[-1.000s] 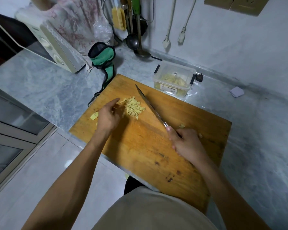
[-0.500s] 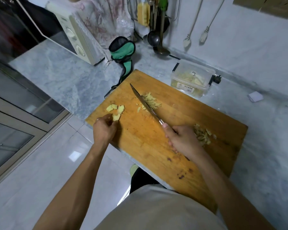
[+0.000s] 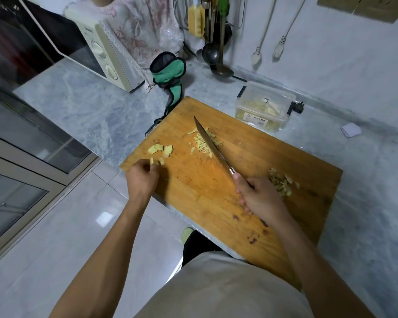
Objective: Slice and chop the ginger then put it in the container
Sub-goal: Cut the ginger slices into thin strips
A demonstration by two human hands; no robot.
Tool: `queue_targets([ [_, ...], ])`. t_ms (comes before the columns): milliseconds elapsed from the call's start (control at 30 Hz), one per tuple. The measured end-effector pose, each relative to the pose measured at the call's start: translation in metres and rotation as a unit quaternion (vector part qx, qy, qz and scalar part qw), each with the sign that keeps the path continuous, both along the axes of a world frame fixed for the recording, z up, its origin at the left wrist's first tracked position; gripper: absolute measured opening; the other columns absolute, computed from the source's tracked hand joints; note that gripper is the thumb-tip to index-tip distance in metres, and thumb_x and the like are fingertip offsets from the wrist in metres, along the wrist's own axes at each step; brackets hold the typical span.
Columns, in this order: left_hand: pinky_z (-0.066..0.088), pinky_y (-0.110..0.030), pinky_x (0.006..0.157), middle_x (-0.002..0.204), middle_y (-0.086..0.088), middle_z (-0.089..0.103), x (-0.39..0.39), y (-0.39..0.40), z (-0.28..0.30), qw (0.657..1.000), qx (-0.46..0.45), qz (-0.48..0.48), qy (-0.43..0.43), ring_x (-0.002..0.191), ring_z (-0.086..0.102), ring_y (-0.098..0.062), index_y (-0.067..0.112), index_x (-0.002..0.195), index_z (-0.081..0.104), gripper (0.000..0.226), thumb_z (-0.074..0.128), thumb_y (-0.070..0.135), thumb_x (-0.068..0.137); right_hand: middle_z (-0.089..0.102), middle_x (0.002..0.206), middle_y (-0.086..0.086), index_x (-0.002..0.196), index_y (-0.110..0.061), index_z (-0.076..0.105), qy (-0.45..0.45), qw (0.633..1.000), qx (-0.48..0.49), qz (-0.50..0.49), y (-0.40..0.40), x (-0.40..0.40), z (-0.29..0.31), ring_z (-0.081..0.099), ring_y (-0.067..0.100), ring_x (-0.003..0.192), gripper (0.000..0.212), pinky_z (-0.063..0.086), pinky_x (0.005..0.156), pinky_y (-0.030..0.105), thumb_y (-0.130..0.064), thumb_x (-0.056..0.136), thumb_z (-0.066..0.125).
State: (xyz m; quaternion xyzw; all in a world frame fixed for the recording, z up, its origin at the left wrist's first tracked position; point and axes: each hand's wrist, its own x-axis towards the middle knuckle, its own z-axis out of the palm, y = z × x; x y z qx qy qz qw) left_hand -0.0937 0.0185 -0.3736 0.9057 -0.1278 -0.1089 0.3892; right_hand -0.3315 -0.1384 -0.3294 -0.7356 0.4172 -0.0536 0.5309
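The left hand point(image 3: 143, 177) pinches small ginger slices point(image 3: 161, 150): light, stiff, slippery bits best gathered at their edges. The right hand point(image 3: 260, 196) grips the knife point(image 3: 213, 148) over the shreds point(image 3: 203, 142).

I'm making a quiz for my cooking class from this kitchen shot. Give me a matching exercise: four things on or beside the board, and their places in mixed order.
Things:
1. knife
2. ginger slices
3. ginger peel scraps
4. container

Places:
A. on the counter beyond the cutting board
B. board's left edge, by the left hand
C. held by the right hand, blade over the ginger strips
D. just right of the right hand

Pairs: 1-C, 2-B, 3-D, 4-A
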Motion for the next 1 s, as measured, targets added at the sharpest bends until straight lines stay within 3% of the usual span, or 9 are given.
queue_targets([
  [133, 0.060, -0.033, 0.069, 0.087, 0.001, 0.071, -0.034, -0.002, -0.003, 0.986, -0.082, 0.034, 0.143, 0.074, 0.071, -0.019, 0.025, 0.094, 0.065, 0.013, 0.069, 0.015, 0.087, 0.062, 0.057, 0.002, 0.082, 0.005, 0.065, 0.006, 1.000, 0.016, -0.007, 0.002, -0.005, -0.002, 0.055, 0.015, 0.048, 0.065, 0.047, 0.051, 0.033, -0.056, 0.100, 0.050],
  [200, 0.061, -0.035, 0.072, 0.090, -0.006, 0.074, -0.050, -0.008, -0.007, 0.966, -0.120, 0.040, 0.225, 0.072, 0.072, -0.019, 0.021, 0.094, 0.068, 0.011, 0.069, 0.012, 0.089, 0.062, 0.057, 0.002, 0.082, 0.005, 0.065, 0.009, 1.000, 0.016, -0.010, 0.003, -0.008, -0.002, 0.056, 0.015, 0.048, 0.065, 0.048, 0.052, 0.033, -0.056, 0.100, 0.050],
  [333, 0.058, -0.029, 0.062, 0.072, -0.012, 0.071, -0.067, -0.020, -0.009, 0.934, -0.144, 0.053, 0.321, 0.058, 0.064, -0.018, 0.005, 0.094, 0.072, 0.007, 0.067, 0.006, 0.090, 0.064, 0.059, 0.003, 0.080, 0.002, 0.066, 0.014, 1.000, 0.013, -0.007, 0.003, -0.014, -0.002, 0.057, 0.015, 0.050, 0.065, 0.049, 0.053, 0.034, -0.057, 0.099, 0.050],
  [400, 0.056, -0.029, 0.062, 0.072, -0.008, 0.072, -0.067, -0.020, -0.013, 0.949, -0.109, 0.048, 0.291, 0.057, 0.063, -0.017, 0.007, 0.086, 0.075, 0.004, 0.072, 0.009, 0.086, 0.064, 0.059, 0.003, 0.079, 0.001, 0.066, 0.014, 1.000, 0.012, -0.009, 0.003, -0.017, -0.003, 0.057, 0.014, 0.049, 0.064, 0.049, 0.053, 0.034, -0.057, 0.099, 0.050],
  [467, 0.052, -0.024, 0.063, 0.070, 0.003, 0.071, -0.064, -0.018, -0.015, 0.982, -0.033, 0.011, 0.187, 0.061, 0.062, -0.011, 0.017, 0.071, 0.076, 0.011, 0.076, 0.016, 0.082, 0.063, 0.057, 0.002, 0.077, 0.001, 0.066, 0.007, 1.000, 0.013, -0.013, 0.002, -0.018, -0.003, 0.057, 0.015, 0.049, 0.063, 0.047, 0.052, 0.034, -0.056, 0.099, 0.050],
  [567, 0.044, -0.019, 0.062, 0.070, 0.010, 0.069, -0.060, -0.015, -0.018, 0.993, 0.018, -0.020, 0.114, 0.073, 0.064, -0.008, 0.021, 0.064, 0.072, 0.020, 0.073, 0.020, 0.084, 0.063, 0.058, 0.002, 0.079, 0.002, 0.066, -0.001, 1.000, 0.017, -0.023, 0.004, -0.018, -0.003, 0.056, 0.016, 0.049, 0.062, 0.047, 0.052, 0.034, -0.054, 0.100, 0.051],
  [733, 0.043, -0.013, 0.064, 0.091, 0.010, 0.070, -0.045, -0.011, -0.017, 0.995, -0.009, -0.019, 0.097, 0.075, 0.057, 0.005, 0.016, 0.087, 0.076, 0.011, 0.068, 0.020, 0.092, 0.062, 0.058, 0.003, 0.080, 0.002, 0.065, -0.004, 1.000, 0.022, -0.023, 0.004, -0.019, -0.002, 0.056, 0.015, 0.050, 0.062, 0.047, 0.052, 0.035, -0.054, 0.100, 0.051],
  [867, 0.050, -0.022, 0.082, 0.107, 0.000, 0.071, -0.015, -0.011, -0.014, 0.999, -0.013, -0.025, 0.041, 0.090, 0.062, -0.010, 0.012, 0.110, 0.074, 0.019, 0.064, 0.015, 0.094, 0.062, 0.057, 0.002, 0.079, 0.001, 0.066, 0.001, 1.000, 0.022, -0.018, 0.002, -0.018, -0.002, 0.056, 0.015, 0.049, 0.061, 0.047, 0.052, 0.034, -0.055, 0.099, 0.051],
  [1000, 0.053, -0.030, 0.086, 0.112, -0.006, 0.072, 0.014, -0.017, -0.014, 0.999, 0.015, -0.037, -0.011, 0.099, 0.066, -0.021, 0.010, 0.115, 0.071, 0.024, 0.061, 0.011, 0.093, 0.062, 0.058, 0.004, 0.079, 0.001, 0.066, -0.001, 1.000, 0.015, -0.016, 0.003, -0.017, -0.003, 0.056, 0.016, 0.049, 0.061, 0.046, 0.052, 0.035, -0.055, 0.099, 0.050],
])
